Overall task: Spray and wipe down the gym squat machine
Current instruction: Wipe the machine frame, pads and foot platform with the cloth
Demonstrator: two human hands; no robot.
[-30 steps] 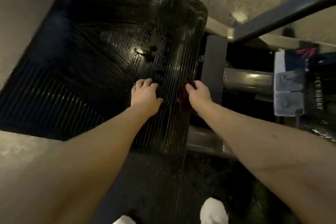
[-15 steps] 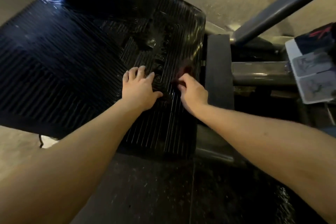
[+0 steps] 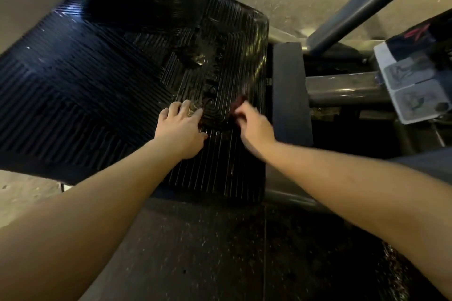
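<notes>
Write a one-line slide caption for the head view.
A person's right hand holds a dark red cloth on the ribbed black footplate; the left hand rests flat nearby.

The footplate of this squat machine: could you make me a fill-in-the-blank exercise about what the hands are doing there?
1. The right hand pinches a cloth coloured dark ___.
2. The left hand holds ___ and lies flat on the ribbed footplate.
3. A placard with two diagrams sits to the footplate's ___.
Missing words: red; nothing; right.
</notes>
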